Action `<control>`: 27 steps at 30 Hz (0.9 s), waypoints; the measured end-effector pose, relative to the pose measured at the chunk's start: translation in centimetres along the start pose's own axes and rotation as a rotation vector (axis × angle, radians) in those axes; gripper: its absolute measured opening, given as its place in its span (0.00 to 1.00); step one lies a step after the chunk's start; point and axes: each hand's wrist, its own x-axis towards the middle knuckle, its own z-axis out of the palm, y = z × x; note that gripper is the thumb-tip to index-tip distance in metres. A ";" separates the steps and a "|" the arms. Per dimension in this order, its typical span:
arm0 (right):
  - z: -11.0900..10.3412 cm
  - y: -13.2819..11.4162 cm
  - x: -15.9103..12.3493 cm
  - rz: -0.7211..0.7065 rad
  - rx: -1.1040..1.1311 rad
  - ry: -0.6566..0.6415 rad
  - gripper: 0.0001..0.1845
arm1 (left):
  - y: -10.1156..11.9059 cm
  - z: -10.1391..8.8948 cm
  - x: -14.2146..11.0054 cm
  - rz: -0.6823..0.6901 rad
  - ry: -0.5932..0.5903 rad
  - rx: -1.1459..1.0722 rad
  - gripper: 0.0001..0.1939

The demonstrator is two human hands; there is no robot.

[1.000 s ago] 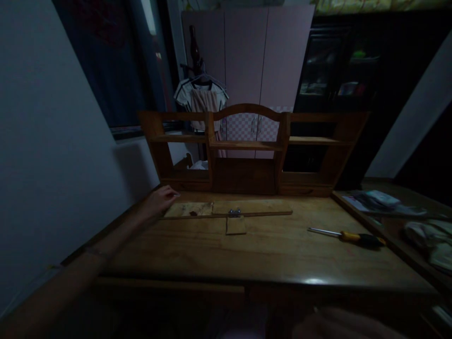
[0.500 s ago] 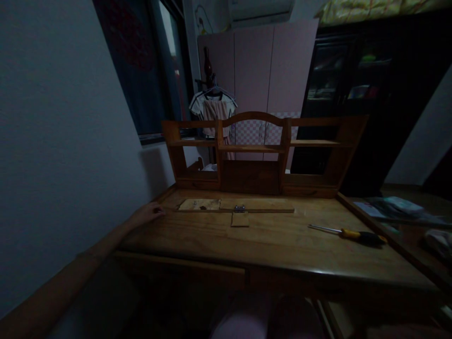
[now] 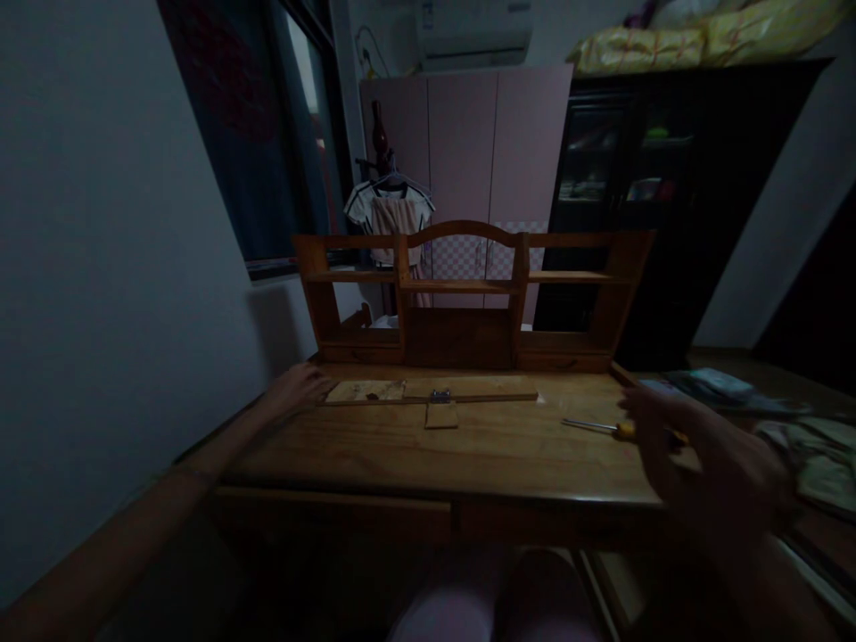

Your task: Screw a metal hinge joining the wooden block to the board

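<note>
My left hand (image 3: 299,389) rests on the desk at the left end of a long wooden board (image 3: 428,390), fingers curled loosely against it and holding nothing. A metal hinge (image 3: 440,396) joins the board to a small wooden block (image 3: 441,415). A yellow-handled screwdriver (image 3: 605,428) lies on the right part of the desk. My right hand (image 3: 702,468) hovers over its handle with fingers spread, dark and blurred, and it partly hides the handle.
A wooden hutch with shelves (image 3: 468,299) stands at the back of the desk (image 3: 434,455). Papers and cloth (image 3: 749,397) lie on a side surface at right. A wall is close on the left. A pink wardrobe (image 3: 468,169) and hanging clothes stand behind.
My right hand has come up into view from the lower right and now reaches over the screwdriver. My left hand stays at the board's left end. The view shifted slightly.
</note>
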 end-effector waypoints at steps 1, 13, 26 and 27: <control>1.9 2.3 0.1 0.020 -0.042 -0.061 0.10 | 1.5 0.7 1.1 0.040 0.025 -0.033 0.22; 12.3 16.9 -14.2 0.305 -0.208 -0.524 0.20 | 17.8 14.0 5.8 0.384 -0.212 -0.331 0.12; 12.3 17.8 -14.8 0.195 -0.227 -0.625 0.16 | 17.0 15.5 7.3 0.423 -0.295 -0.259 0.08; 12.3 17.9 -14.8 0.196 -0.225 -0.627 0.15 | 17.0 15.5 7.1 0.425 -0.291 -0.247 0.08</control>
